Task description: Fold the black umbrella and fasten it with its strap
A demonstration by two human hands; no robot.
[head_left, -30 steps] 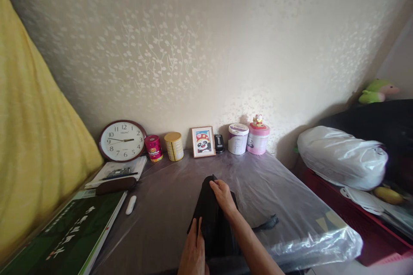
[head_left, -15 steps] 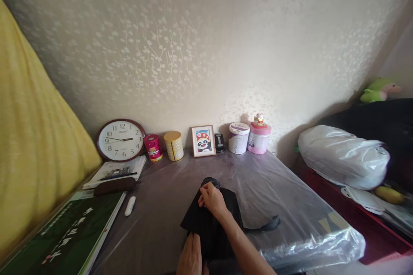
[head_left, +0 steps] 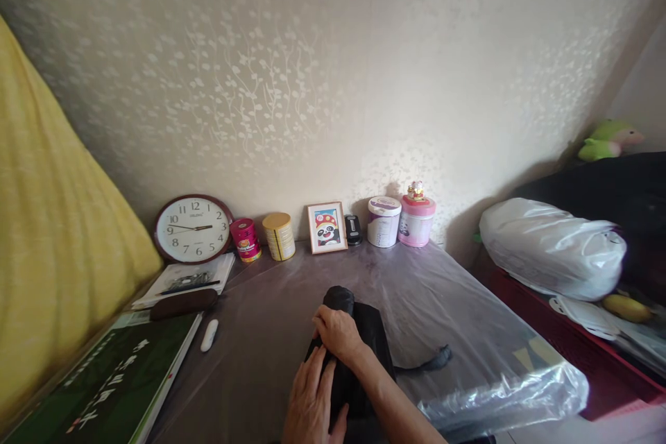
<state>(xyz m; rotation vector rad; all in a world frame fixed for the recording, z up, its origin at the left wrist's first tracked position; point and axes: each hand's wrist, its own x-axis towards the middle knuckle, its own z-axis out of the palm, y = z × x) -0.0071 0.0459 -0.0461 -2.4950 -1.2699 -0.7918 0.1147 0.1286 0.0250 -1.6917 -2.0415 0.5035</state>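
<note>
**Fingers (head_left: pixel 314 369) Holding a Black Bundle (head_left: pixel 374 333)**

Fingers of the right hand (head_left: pixel 339 336) are gripping the bundle just short of its rounded end (head_left: pixel 339 299), with their tips pointing left. Fingers of the left hand (head_left: pixel 306 399) are lying extended along the near left side, touching the bundle without clenching; the left thumb is standing apart from them.

Position: the bundle is lying on the near part of the plastic-covered desk (head_left: pixel 260 340), well apart from the picture frame (head_left: pixel 327 227) at the wall. A dark strap (head_left: pixel 436 361) is trailing out to the right.

Handling: the material is looking soft, thin and foldable, so it is probably light and not fragile. Smooth layers may be sliding over each other under uneven pressure. Any stiff core is remaining hidden.

Hold points: the thick rounded end is offering the firmest grip; the long side is suiting a flat hand. The strap is looking too slack for control.
</note>
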